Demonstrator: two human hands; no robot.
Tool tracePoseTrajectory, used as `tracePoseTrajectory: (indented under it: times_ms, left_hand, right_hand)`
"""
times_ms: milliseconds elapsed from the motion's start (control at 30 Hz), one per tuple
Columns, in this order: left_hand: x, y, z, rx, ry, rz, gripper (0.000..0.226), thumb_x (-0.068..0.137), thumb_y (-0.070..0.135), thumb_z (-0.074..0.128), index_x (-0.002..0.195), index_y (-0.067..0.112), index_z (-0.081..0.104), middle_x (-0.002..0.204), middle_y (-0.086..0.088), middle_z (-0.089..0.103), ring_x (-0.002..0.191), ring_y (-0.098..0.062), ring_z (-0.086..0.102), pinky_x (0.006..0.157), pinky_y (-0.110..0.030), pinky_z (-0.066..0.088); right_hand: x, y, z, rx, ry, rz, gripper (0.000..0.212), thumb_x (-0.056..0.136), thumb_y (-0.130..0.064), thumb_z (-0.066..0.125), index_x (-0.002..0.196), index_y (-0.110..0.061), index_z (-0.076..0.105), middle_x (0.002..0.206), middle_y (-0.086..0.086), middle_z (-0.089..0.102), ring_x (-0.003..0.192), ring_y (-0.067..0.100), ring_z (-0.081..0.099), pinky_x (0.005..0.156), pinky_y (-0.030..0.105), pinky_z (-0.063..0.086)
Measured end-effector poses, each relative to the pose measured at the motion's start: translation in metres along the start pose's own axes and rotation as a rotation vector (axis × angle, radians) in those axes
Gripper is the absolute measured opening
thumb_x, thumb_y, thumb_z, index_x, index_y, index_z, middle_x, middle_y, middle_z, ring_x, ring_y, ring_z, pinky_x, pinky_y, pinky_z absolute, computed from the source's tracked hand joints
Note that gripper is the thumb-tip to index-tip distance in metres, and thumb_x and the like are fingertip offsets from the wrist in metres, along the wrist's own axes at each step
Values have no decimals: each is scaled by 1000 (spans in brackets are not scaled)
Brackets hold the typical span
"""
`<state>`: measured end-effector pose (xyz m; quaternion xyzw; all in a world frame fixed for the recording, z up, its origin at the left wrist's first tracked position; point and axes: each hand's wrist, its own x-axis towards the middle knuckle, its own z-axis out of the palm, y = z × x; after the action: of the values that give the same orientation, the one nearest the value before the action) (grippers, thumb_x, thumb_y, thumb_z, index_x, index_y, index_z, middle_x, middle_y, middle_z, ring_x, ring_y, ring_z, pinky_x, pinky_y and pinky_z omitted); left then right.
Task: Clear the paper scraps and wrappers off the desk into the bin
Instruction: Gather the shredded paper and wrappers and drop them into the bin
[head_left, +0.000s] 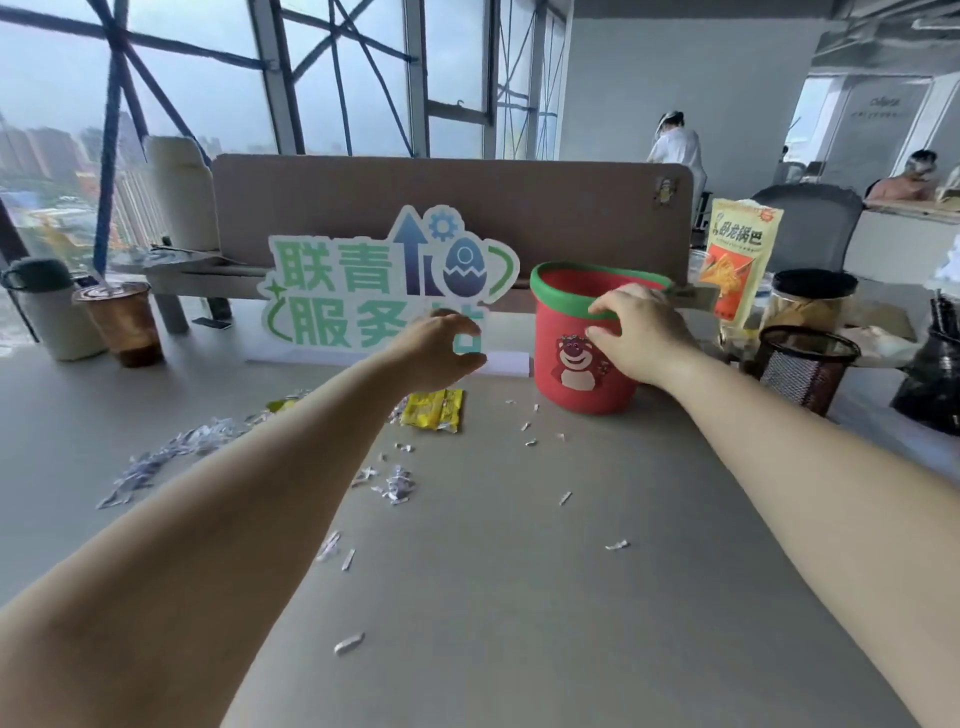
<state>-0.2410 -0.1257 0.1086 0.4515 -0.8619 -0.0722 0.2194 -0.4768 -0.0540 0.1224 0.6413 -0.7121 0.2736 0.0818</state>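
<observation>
A small red bin (571, 364) with a green rim and a bear picture stands on the grey desk (519, 597). My right hand (641, 332) grips its rim at the near right side. My left hand (441, 353) hovers left of the bin, above a yellow wrapper (434, 409), fingers curled apart with nothing in them. White paper scraps lie scattered: a long pile (171, 457) at the left, a small clump (395, 486) in the middle, and loose bits (530, 434) in front of the bin. A second yellow wrapper (280, 405) peeks out behind my left forearm.
A green-lettered cut-out sign (363, 291) stands behind my left hand against a brown divider (519, 202). An iced coffee cup (124, 322) and a mug (47, 312) are far left. A mesh pen holder (802, 364), a jar (810, 299) and a snack bag (737, 260) stand right.
</observation>
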Motion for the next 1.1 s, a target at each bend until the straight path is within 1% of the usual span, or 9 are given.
tracePoseTrajectory:
  times_ms: [167,267,367,467,567,700,933,1000,1100]
  left_hand:
    - [-72,-23,32,7,-102,-72,49,86,42,59,131,22,51,144,-6,43,130,-27,43,107,-34,34]
    - [-116,-35,40,13,-165,-83,56,87,47,55,136,24,45,150,-5,35,136,-26,36,111,-38,32]
    - [-157,-46,45,109,-216,-216,66,84,63,46,142,36,30,159,-1,13,145,-28,15,118,-46,14]
    - [-189,-58,49,237,-260,-314,72,83,73,29,145,40,15,160,0,-3,147,-27,-3,117,-48,-3]
    - [-206,-64,50,252,-261,-364,77,81,77,19,146,39,8,160,-1,-8,147,-26,-6,117,-49,-6]
    - [-206,-66,50,248,-238,-355,77,83,75,22,147,35,9,160,1,-2,148,-21,-1,119,-44,2]
    - [-204,-69,36,41,-120,-245,63,89,55,44,144,29,29,158,2,16,143,-24,25,115,-39,25]
    - [-214,-73,27,88,-102,-228,64,88,56,46,144,31,28,158,4,15,144,-23,21,116,-40,20]
    - [-234,-87,20,224,-137,-324,75,82,72,35,146,38,16,160,4,3,148,-19,2,120,-40,-2]
  right_hand:
    - [-87,1,43,135,-91,-17,41,82,-37,62,117,-17,59,130,8,53,122,29,47,107,36,35]
    - [-130,1,58,129,-343,38,69,79,-60,54,136,-24,40,147,1,39,136,24,35,114,37,27]
    - [-158,-3,67,66,-518,81,98,65,-83,30,145,-29,18,157,-1,18,144,21,18,119,38,15]
    - [-174,-14,76,-39,-541,103,91,74,-80,26,147,-29,5,159,-4,5,147,19,4,120,40,6]
    - [-177,-37,81,-64,-532,81,90,78,-76,28,148,-26,0,159,-4,1,147,20,0,119,39,5]
    - [-171,-70,95,-32,-557,18,90,79,-75,30,147,-25,0,159,-4,2,147,21,-1,119,39,3]
    - [-165,-114,104,180,-632,-228,96,74,-75,41,148,-26,5,159,-2,7,146,18,8,120,38,9]
    - [-163,-119,105,169,-659,-274,106,65,-82,39,148,-27,2,159,-3,5,147,17,7,120,40,9]
    - [-156,-127,116,89,-652,-294,119,54,-89,34,147,-26,-4,159,-4,-3,147,14,1,120,39,6]
